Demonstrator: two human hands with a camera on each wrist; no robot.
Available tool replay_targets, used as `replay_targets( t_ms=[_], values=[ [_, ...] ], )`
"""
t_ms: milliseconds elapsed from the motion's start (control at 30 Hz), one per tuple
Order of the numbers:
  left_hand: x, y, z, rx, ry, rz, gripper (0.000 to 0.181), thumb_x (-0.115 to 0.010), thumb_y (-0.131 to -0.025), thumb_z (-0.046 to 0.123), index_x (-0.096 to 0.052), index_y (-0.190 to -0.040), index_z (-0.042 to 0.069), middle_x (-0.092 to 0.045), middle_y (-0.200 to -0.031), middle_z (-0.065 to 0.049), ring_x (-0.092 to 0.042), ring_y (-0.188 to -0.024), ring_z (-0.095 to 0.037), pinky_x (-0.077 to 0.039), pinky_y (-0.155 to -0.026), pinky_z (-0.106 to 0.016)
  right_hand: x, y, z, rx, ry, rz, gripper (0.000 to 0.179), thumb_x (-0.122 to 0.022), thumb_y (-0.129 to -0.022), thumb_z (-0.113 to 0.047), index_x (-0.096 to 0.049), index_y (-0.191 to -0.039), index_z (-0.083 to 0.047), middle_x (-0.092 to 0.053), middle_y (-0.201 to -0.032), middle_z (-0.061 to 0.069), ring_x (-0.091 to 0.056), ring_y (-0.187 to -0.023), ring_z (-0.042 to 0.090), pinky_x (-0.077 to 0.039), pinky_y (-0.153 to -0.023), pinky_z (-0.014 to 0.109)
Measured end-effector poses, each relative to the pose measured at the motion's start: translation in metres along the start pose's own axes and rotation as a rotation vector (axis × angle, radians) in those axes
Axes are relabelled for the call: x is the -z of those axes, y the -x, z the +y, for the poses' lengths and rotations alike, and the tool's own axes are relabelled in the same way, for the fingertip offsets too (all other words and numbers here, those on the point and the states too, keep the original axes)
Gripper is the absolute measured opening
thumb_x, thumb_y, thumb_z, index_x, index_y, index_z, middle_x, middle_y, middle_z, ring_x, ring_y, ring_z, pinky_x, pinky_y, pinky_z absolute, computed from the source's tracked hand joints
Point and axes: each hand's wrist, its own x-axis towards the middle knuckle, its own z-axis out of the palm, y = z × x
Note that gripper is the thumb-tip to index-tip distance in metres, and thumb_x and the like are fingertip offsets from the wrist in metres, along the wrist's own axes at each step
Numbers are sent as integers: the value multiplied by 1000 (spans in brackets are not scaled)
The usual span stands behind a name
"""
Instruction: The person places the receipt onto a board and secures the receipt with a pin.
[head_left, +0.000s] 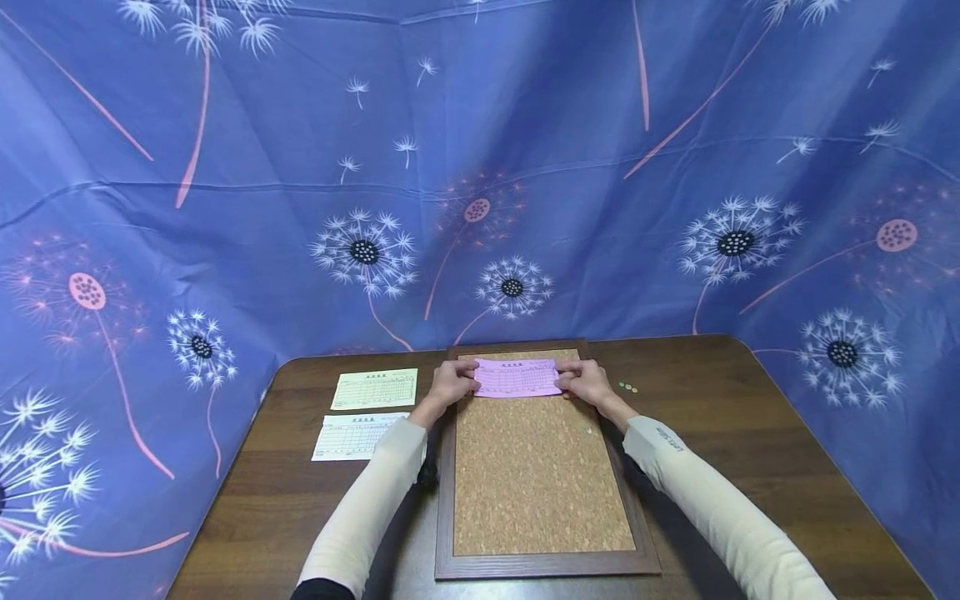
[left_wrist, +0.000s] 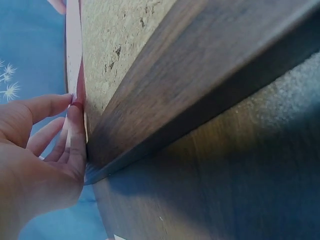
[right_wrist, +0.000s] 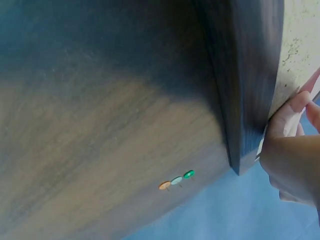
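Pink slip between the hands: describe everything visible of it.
The pink slip is a paper-like rectangle printed with a heading and grid, its writing too small to read. It is held crosswise over the far end of the corkboard, left end pinched by the left hand, right by the right hand.

Blue dandelion-print cloth [head_left: 570,192], brown table [head_left: 727,408].

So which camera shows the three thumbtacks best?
The right wrist view: the thumbtacks appear larger there, their orange, pale and green colours distinct. The head view shows them only as tiny dots; the left wrist view doesn't show them.
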Motion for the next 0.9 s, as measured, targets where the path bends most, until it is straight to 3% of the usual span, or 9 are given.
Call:
replay_targets(
  t_ms=[300,900],
  values=[
    [2,-1,-1,-23,-80,-5,39,-75,-77,-6,-72,-116,-8,-74,-84,-16,-53,-59,-1,-44,-53,-14,2,0,-1,-8,56,4,38,-72,-91,0,-66,-128,8,-77,-103,21,-68,-71,6,-57,-59,18],
    [3,0,-4,-37,-135,9,39,-75,-76,-7,-73,-115,-7,-74,-86,-17,-52,-61,-3,-42,-54,-13,7,4,5,65,-4,-36,36,-69,-93,0,-64,-126,13,-75,-92,20,-65,-65,6,-57,-60,17]
  ],
)
